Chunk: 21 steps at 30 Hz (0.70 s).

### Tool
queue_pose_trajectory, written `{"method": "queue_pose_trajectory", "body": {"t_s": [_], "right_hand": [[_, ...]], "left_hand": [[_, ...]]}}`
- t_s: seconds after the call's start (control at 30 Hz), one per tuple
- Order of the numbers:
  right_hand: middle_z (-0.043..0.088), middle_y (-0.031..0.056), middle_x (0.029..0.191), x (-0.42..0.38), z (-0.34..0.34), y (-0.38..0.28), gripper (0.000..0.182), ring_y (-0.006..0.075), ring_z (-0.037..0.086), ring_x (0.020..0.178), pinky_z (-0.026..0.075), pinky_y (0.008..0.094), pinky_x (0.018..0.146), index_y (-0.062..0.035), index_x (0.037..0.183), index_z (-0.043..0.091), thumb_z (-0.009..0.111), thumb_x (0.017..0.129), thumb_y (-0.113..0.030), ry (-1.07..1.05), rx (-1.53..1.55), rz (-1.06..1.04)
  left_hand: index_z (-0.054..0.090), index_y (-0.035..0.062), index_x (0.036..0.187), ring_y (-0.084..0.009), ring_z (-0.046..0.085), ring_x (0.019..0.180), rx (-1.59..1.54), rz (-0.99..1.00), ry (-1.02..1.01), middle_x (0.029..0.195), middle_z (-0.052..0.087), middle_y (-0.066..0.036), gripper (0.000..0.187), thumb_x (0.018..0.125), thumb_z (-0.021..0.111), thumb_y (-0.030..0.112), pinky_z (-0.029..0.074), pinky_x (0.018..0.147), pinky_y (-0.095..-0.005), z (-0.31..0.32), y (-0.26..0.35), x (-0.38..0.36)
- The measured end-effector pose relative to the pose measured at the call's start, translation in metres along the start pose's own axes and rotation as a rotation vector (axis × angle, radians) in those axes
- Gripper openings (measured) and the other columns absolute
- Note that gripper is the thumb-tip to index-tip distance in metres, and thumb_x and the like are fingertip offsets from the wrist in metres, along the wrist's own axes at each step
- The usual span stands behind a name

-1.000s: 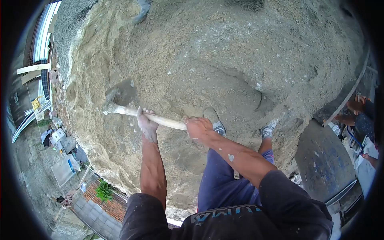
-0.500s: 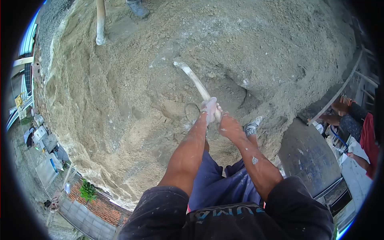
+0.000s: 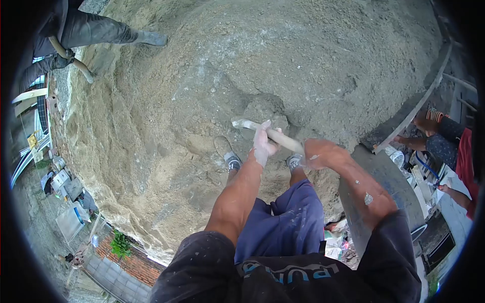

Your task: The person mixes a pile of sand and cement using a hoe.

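A long wooden tool handle [image 3: 286,141], dusted with pale powder, lies across in front of me above the sand. My left hand [image 3: 265,139], whitened with dust, is closed around its middle. Near the right end of the handle my right hand [image 3: 323,153] is also closed, its fingers partly turned away from view. The far end of the tool points left over a hollow in the sand pile [image 3: 166,116]; what sort of head it has cannot be made out against the sand. My shoes [image 3: 232,160] stand in the sand just below.
At the upper left a co-worker's leg [image 3: 101,31] and wooden handle [image 3: 81,68] reach over the pile. Another person in red [image 3: 465,159] is at the right, near a dark board [image 3: 371,174]. Bricks [image 3: 134,267] and a green plant [image 3: 120,244] lie lower left.
The tool has been drawn back towards me and swung rightward. My right hand has moved right, apart from the left. The co-worker's leg and handle at the upper left show farther left.
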State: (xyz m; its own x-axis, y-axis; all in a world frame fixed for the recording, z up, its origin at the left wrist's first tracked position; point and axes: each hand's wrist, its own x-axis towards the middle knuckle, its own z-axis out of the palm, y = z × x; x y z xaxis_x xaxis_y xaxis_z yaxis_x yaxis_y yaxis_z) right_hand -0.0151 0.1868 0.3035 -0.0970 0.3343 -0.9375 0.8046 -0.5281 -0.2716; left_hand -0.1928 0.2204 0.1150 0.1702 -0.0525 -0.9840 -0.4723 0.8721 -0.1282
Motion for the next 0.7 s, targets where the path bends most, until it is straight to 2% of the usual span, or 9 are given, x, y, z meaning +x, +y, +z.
{"method": "queue_pose_trajectory", "body": {"t_s": [0.13,0.2,0.27,0.33,0.4,0.47,0.6,0.67,0.7], "right_hand": [[0.066,0.0208,0.086,-0.107,-0.032,0.173,0.045,0.0392,0.064,0.087,0.051,0.0464,0.076,-0.0001,0.102,0.062,0.068,0.08,-0.04,0.12,-0.181,-0.206],[0.066,0.0184,0.087,-0.19,-0.056,0.199,0.046,0.0369,0.064,0.088,0.05,0.0467,0.078,-0.0046,0.109,0.059,0.068,0.08,-0.04,0.158,-0.194,0.166],[0.066,0.0163,0.089,-0.258,-0.047,0.279,0.047,0.0358,0.064,0.087,0.05,0.0451,0.077,-0.0095,0.113,0.058,0.071,0.075,-0.035,0.333,-0.191,0.216],[0.065,0.0163,0.09,-0.319,-0.041,0.329,0.048,0.0369,0.063,0.085,0.05,0.0439,0.076,-0.0089,0.11,0.059,0.075,0.069,-0.029,0.433,-0.18,0.567],[0.061,0.0168,0.096,-0.364,-0.024,0.357,0.035,0.0388,0.059,0.091,0.045,0.0475,0.076,-0.0056,0.1,0.058,0.068,0.066,-0.009,0.81,-0.172,0.502],[0.055,0.019,0.088,-0.383,0.002,0.408,0.023,0.0419,0.053,0.09,0.041,0.0485,0.075,-0.001,0.089,0.053,0.062,0.067,-0.001,1.221,-0.541,0.453],[0.057,0.0179,0.09,-0.352,0.005,0.378,0.013,0.0391,0.053,0.094,0.041,0.0482,0.082,-0.0012,0.087,0.056,0.054,0.074,-0.002,0.91,-0.281,0.695],[0.058,0.0176,0.09,-0.295,0.045,0.364,0.015,0.0376,0.055,0.094,0.044,0.0454,0.085,-0.0025,0.089,0.059,0.056,0.074,-0.005,0.847,-0.186,0.505],[0.059,0.0179,0.095,-0.239,0.097,0.408,0.033,0.0372,0.057,0.091,0.048,0.0454,0.08,-0.0032,0.098,0.059,0.071,0.07,-0.016,0.693,-0.281,0.463]], "left_hand": [[0.042,0.0051,0.11,-0.0249,0.058,0.08,-0.046,0.008,-0.005,0.085,0.054,-0.011,0.044,0.085,0.064,0.032,0.051,0.081,-0.0426,0.067,-0.072,-0.006],[0.043,0.0041,0.109,-0.0241,0.058,0.081,-0.189,0.048,-0.045,0.085,0.054,-0.01,0.044,0.085,0.064,0.034,0.051,0.082,-0.0426,0.081,-0.095,0.01],[0.046,0.0029,0.104,-0.0232,0.058,0.082,-0.189,-0.074,-0.164,0.088,0.054,-0.009,0.04,0.084,0.066,0.031,0.05,0.084,-0.0434,0.132,-0.145,-0.01],[0.049,0.0038,0.099,-0.0245,0.057,0.086,-0.15,-0.177,-0.277,0.092,0.054,-0.007,0.035,0.082,0.069,0.027,0.048,0.089,-0.0449,0.204,-0.207,-0.067],[0.05,0.0071,0.097,-0.0246,0.058,0.088,-0.102,-0.299,-0.401,0.092,0.055,-0.005,0.03,0.083,0.07,0.025,0.049,0.088,-0.0443,0.248,-0.264,-0.081],[0.051,0.0079,0.096,-0.0232,0.058,0.088,-0.156,-0.335,-0.511,0.091,0.056,-0.004,0.027,0.082,0.07,0.021,0.05,0.085,-0.0419,0.257,-0.312,-0.086],[0.054,0.0103,0.091,-0.0217,0.059,0.085,-0.194,-0.234,-0.528,0.082,0.058,-0.001,0.022,0.08,0.072,0.017,0.052,0.082,-0.0391,0.222,-0.291,-0.101],[0.053,0.0132,0.088,-0.0214,0.059,0.08,-0.15,-0.113,-0.374,0.08,0.057,-0.001,0.021,0.079,0.072,0.016,0.053,0.078,-0.039,0.19,-0.234,-0.094],[0.053,0.014,0.088,-0.0203,0.058,0.076,-0.119,-0.025,-0.278,0.079,0.056,0.0,0.021,0.078,0.072,0.016,0.053,0.075,-0.0368,0.171,-0.2,-0.084]]}}
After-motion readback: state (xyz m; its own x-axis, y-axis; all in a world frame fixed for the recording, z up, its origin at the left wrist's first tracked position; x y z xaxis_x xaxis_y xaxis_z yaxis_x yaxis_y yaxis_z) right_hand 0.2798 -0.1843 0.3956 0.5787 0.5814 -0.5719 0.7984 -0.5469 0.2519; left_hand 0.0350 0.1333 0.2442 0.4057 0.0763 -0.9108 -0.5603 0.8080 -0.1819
